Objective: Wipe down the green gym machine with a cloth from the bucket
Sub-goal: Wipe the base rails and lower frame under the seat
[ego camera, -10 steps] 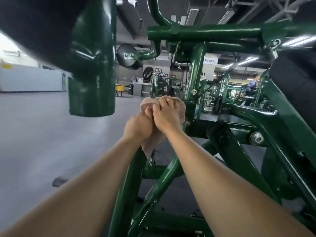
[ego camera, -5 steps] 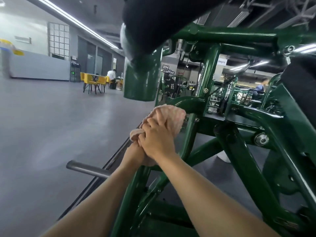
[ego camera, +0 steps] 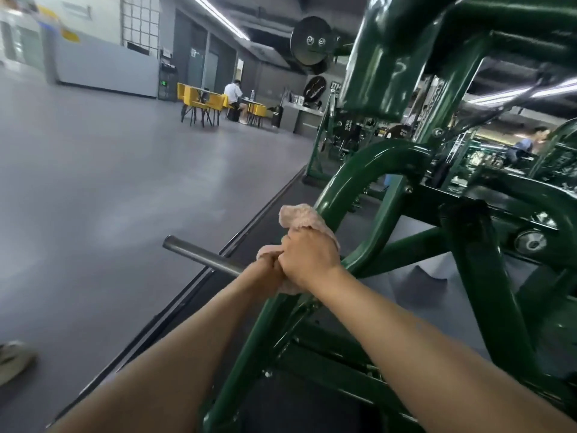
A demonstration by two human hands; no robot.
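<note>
Both my hands are at frame center, clamped together on the pinkish cloth (ego camera: 298,217), which is wrapped round the slanted curved tube of the green gym machine (ego camera: 354,179). My right hand (ego camera: 307,260) sits on top, fingers curled over the cloth and the tube. My left hand (ego camera: 265,270) is just beside it on the left, touching it, also gripping the cloth, though its fingers are partly hidden. A bunch of cloth sticks up above the right hand against the tube. A bare steel peg (ego camera: 199,253) juts out left of my hands, its inner end hidden behind my left wrist. The machine fills the right half of the frame. Grey floor (ego camera: 93,198) on the left. Yellow chairs (ego camera: 199,100) and a seated person (ego camera: 232,89) are at upper center, far back. A blurred shoe (ego camera: 12,360) is at the lower left edge.
</note>
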